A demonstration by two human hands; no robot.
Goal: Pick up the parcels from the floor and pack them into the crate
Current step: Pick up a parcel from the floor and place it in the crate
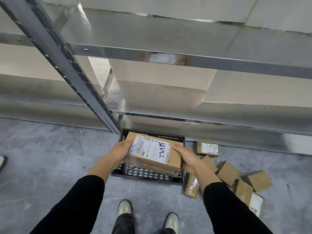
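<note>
I hold a brown cardboard parcel with a white shipping label and handwritten digits above the black plastic crate. My left hand grips its left end and my right hand grips its right end. The crate stands on the grey floor in front of my feet, against the shelving; the parcel hides most of its inside. To the right of the crate several more brown parcels lie on the floor, among them a labelled one, a tilted small box and a taped one.
Grey metal shelving with a slanted upright post rises right behind the crate, loaded with large pale cartons. My two shoes stand on the grey floor below the crate. A shoe tip shows at the left edge.
</note>
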